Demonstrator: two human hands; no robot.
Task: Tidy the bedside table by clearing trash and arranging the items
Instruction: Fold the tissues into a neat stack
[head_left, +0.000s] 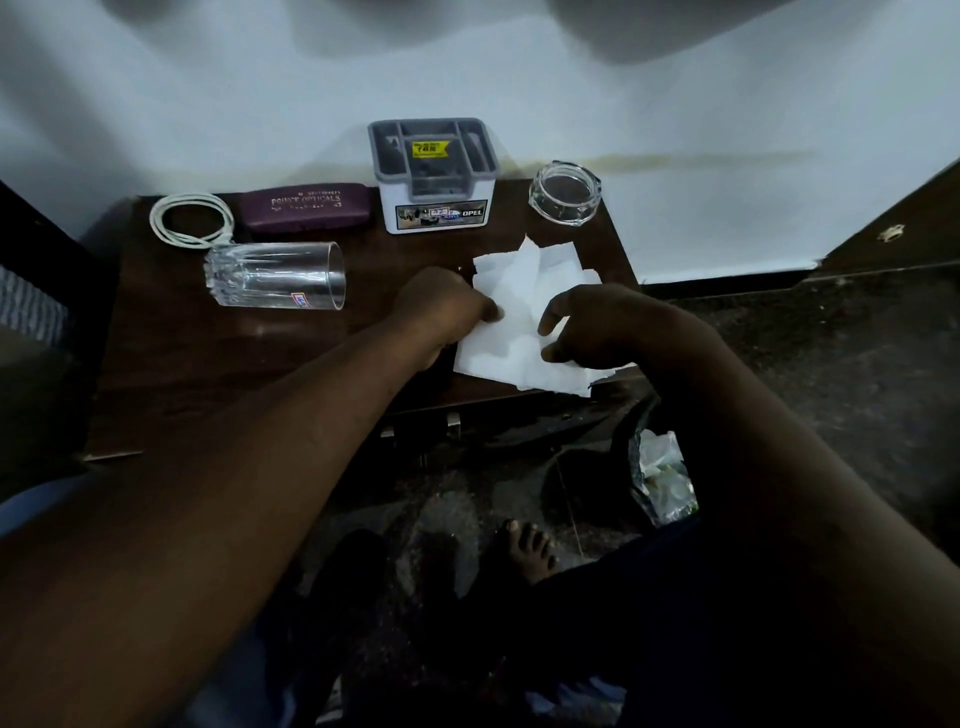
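- Table (218, 374): dark brown wood with a slight gloss, straight before me; everything below is placed from it.
- Wall (727, 93): behind the table, plain, pale bluish white.
- Stain (675, 158): yellowish level streak on the wall, just above the table's back edge, running off to its right.
- Shadows (623, 31): soft grey patches high on the wall above the table.
- Skirting (893, 208): dark brown band at the wall's foot, right of the table.
- Floor (857, 374): dark speckled stone, right of the table and below its near edge, under me.
- Cloth (31, 306): striped, left of the table, only partly seen.
- Light: dim, brightest on the wall.
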